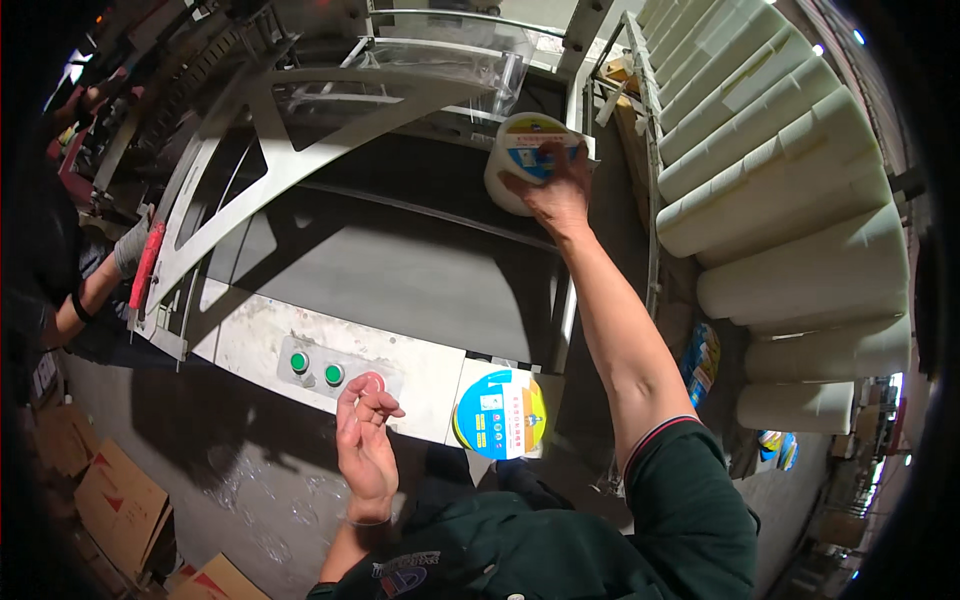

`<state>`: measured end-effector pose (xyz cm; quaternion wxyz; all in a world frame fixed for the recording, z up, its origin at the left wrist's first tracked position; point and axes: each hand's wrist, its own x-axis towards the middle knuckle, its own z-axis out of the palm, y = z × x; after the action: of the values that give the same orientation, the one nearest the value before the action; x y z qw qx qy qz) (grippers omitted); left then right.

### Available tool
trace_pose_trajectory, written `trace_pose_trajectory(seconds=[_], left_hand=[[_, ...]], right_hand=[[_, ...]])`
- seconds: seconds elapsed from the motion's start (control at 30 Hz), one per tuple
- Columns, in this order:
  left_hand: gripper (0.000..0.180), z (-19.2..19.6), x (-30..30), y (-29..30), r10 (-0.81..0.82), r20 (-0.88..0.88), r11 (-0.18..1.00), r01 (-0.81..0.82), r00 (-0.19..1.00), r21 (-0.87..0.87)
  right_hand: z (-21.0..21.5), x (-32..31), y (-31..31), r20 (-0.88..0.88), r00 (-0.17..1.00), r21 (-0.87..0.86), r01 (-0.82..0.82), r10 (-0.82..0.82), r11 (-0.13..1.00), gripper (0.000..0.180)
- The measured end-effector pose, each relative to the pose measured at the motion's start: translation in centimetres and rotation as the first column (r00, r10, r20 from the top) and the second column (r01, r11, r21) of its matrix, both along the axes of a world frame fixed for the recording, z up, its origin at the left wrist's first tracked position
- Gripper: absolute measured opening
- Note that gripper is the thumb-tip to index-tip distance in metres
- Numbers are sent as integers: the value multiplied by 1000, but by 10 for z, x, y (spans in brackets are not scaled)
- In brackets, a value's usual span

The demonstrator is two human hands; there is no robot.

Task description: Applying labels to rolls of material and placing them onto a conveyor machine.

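Note:
My right hand reaches far forward over the machine. It spreads over the end of a white roll and grips it, the thumb at the left side. A round blue, yellow and white label covers the roll's end, partly hidden by my fingers. Close to my body, my left hand is raised with loosely curled fingers and nothing visible in it. Its fingertips overlap a red button on the control strip. To its right, similar round labels lie on the strip's corner.
Green buttons sit on the pale control strip. A white slotted frame spans the machine's dark bed. Large white rolls stand along the right. A co-worker's gloved hand touches a red handle at left. Cardboard lies lower left.

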<state>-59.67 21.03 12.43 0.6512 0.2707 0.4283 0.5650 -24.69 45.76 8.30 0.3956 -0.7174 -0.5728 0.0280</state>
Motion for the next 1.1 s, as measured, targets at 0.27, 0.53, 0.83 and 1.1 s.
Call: trace_pose_trajectory(seconds=[0.27,0.53,0.83,1.1], left_hand=[[63,16,11,-5,-68,31,998,67,997,5],[63,39,17,-24,-158,81,987,157,984,11],[61,40,9,-31,-202,63,979,203,977,-15],[54,54,105,-62,-215,35,976,216,976,-23]], right_hand=[[56,-34,23,8,999,-626,-33,49,779,115],[73,-2,31,5,971,-720,-161,237,675,105],[64,7,27,-289,941,-463,-300,178,834,109],[79,125,-172,-177,980,-41,-100,91,994,46]])
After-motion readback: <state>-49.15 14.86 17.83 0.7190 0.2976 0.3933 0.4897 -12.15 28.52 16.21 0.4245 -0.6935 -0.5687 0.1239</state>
